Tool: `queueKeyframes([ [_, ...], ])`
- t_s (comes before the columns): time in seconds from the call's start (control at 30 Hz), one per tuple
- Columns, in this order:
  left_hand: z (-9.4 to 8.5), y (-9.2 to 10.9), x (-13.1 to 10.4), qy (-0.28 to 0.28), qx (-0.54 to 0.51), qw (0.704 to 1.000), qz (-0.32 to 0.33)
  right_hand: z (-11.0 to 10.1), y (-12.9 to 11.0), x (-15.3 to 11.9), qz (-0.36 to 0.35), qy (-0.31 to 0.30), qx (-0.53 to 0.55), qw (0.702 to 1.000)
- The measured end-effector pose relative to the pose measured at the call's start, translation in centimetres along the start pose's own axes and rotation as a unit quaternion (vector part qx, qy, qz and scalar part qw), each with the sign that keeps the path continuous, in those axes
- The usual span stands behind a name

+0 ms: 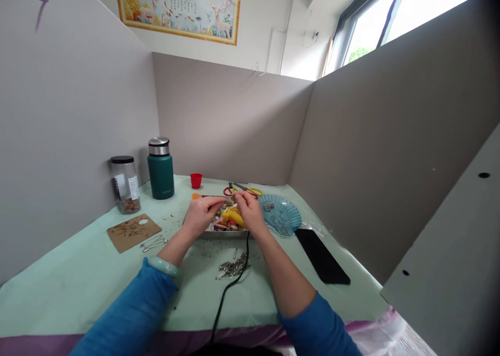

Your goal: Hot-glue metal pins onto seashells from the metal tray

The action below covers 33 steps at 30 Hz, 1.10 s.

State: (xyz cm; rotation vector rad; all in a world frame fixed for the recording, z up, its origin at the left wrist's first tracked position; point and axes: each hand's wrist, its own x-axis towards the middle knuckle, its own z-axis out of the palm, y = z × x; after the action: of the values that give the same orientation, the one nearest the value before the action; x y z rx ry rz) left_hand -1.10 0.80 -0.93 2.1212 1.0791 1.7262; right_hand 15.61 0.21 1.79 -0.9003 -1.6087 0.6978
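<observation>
My left hand (pixel 203 211) and my right hand (pixel 250 210) are raised over a shallow metal tray (pixel 222 235), their fingertips a small gap apart. The fingers of both are pinched together; whatever is between them is too small to make out. In the tray is a jumble of small colourful pieces, with a yellow object (pixel 233 216) on top, partly hidden by my right hand. On the near side of the tray lies a heap of small silvery metal pieces (pixel 231 268), which look like safety pins. A black cable (pixel 230 284) runs from the tray towards me.
A blue glass plate (pixel 287 215) with a few metal pieces and a black phone-like slab (pixel 322 257) are at right. Behind the tray are scissors (pixel 253 191) and a red cup (pixel 196 181). At left stand a green flask (pixel 160 176), a jar (pixel 127 186) and a brown card (pixel 135 233).
</observation>
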Motion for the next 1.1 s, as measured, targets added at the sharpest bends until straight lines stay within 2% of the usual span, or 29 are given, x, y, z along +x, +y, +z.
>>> queueKeyframes([
  [0.07,0.1,0.1,0.0,-0.005,-0.025,1.000,-0.018,0.3,0.1,-0.4,-0.041,-0.029,-0.128,0.990],
  [0.17,0.1,0.3,0.1,-0.037,-0.100,0.988,-0.108,0.5,0.0,-0.8,-0.062,-0.054,-0.231,0.969],
  [0.3,0.0,0.6,0.3,-0.097,-0.253,0.935,-0.228,0.6,0.1,-0.9,-0.057,-0.036,-0.274,0.959],
  [0.37,-0.1,0.7,0.4,-0.074,-0.273,0.924,-0.257,0.7,0.1,-1.0,-0.059,-0.033,-0.288,0.955],
  [0.5,-0.1,0.4,0.6,0.019,-0.242,0.930,-0.275,0.6,0.1,-0.9,-0.050,-0.020,-0.325,0.944],
  [0.57,-0.3,0.2,0.7,0.032,-0.261,0.924,-0.280,0.7,0.0,-0.7,-0.023,-0.029,-0.358,0.933],
  [0.7,-0.6,0.1,0.7,0.032,-0.294,0.909,-0.293,1.6,-0.1,0.0,-0.001,-0.089,-0.437,0.895],
  [0.87,-0.9,-0.1,0.8,0.064,-0.300,0.900,-0.309,3.6,-0.3,0.3,-0.054,-0.174,-0.484,0.856],
  [0.97,-1.0,-0.3,0.8,0.068,-0.344,0.880,-0.319,3.9,0.0,0.3,-0.068,-0.188,-0.464,0.863],
  [1.1,-1.2,-0.3,0.8,0.048,-0.416,0.838,-0.349,3.0,0.9,0.5,-0.065,-0.165,-0.350,0.920],
])
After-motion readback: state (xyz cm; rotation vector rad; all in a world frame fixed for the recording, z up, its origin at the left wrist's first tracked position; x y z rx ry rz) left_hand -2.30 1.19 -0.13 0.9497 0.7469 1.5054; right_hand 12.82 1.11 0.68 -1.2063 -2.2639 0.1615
